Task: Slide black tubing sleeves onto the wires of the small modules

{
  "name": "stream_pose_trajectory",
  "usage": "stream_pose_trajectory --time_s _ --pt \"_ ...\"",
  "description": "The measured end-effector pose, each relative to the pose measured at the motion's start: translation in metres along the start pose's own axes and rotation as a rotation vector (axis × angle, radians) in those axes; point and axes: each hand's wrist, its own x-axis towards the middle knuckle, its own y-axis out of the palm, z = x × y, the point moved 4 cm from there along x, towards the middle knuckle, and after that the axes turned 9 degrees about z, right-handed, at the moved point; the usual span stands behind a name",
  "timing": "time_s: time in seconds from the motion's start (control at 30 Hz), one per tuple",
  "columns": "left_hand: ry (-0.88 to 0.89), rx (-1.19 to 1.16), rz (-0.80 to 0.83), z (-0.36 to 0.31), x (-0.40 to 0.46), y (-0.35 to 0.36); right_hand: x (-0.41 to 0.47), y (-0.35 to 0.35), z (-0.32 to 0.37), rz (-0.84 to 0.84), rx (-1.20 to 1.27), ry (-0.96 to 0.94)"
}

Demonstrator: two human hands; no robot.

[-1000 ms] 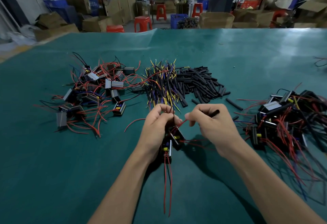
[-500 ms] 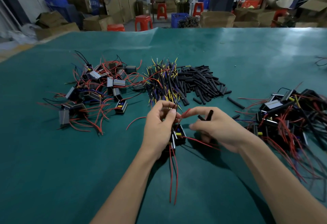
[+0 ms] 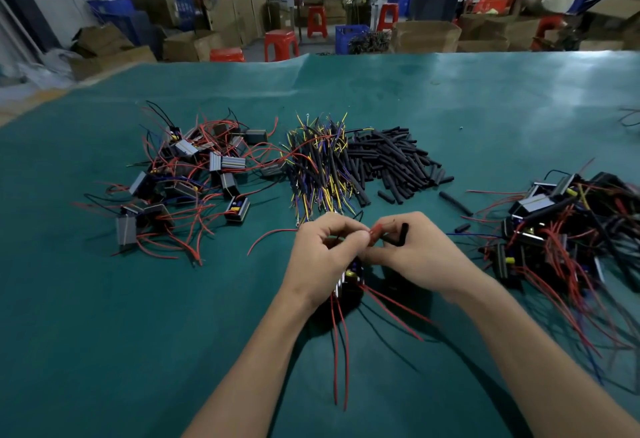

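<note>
Head-worn view, facing forward and down, close above table (image 3: 104, 333)

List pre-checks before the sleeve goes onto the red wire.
1. Sleeve in hand: ok, right hand holds a black sleeve.
2. Wire end held: ok, left hand pinches the red wire.
3. Sleeve bore lined up with the wire tip: cannot tell, fingers hide it.
4. Module supported: ok, held under the left hand.
5. Spare sleeves present: ok, pile on the table.
</note>
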Motion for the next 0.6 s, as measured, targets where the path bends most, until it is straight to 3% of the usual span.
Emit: stream_pose_trajectory --time_s 0.23,0.6 --pt "0.007 0.000 -0.022 0.008 0.002 -0.003 -0.004 -0.021 -0.009 -0.157 0.414 0.158" --pt "-0.037 0.028 -0.035 0.007 0.002 -0.001 -0.008 -0.034 -0.008 -0.236 0.476 -0.021"
